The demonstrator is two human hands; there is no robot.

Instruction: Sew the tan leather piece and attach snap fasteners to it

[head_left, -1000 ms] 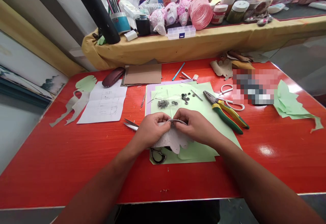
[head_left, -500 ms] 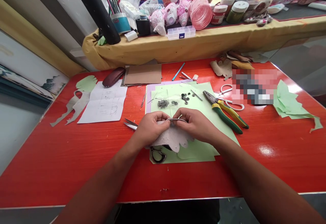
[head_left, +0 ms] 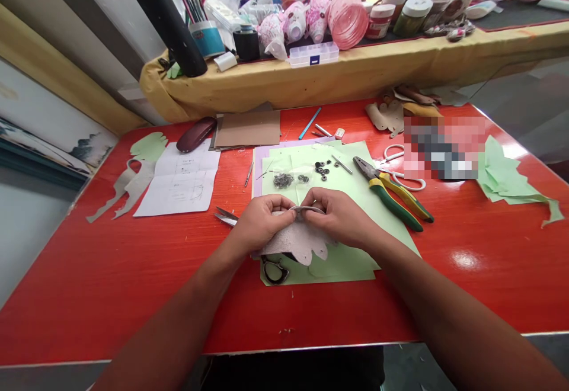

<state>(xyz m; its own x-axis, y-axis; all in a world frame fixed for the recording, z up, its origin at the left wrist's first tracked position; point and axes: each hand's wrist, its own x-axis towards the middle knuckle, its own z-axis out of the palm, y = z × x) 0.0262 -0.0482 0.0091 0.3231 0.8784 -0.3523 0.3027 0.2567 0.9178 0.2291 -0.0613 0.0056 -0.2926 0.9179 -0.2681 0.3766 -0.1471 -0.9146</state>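
Observation:
Between my two hands is a pale grey leather piece [head_left: 299,242] with a scalloped lower edge and small holes. My left hand [head_left: 262,219] pinches its upper edge at the left; my right hand [head_left: 335,216] pinches the same edge a little to the right, where it curls up. Whether a small part sits between the fingertips is hidden. Under the leather lies a pair of scissors, its blades [head_left: 226,215] jutting out at the left and a dark handle loop [head_left: 275,271] below. Black snap parts [head_left: 322,170] and a small bag of dark metal bits [head_left: 283,180] lie just beyond my hands.
Pliers [head_left: 393,195] with green-yellow handles and white-handled scissors [head_left: 406,180] lie to the right. Green sheets [head_left: 355,260] are beneath the work. A printed paper [head_left: 180,183], a glasses case [head_left: 196,135] and brown card [head_left: 249,128] are at left and back. Jars [head_left: 413,16] crowd the shelf.
The view has shifted slightly. Both hands keep their pinch on the leather piece, whose scalloped edge has moved a little; otherwise things lie as before.

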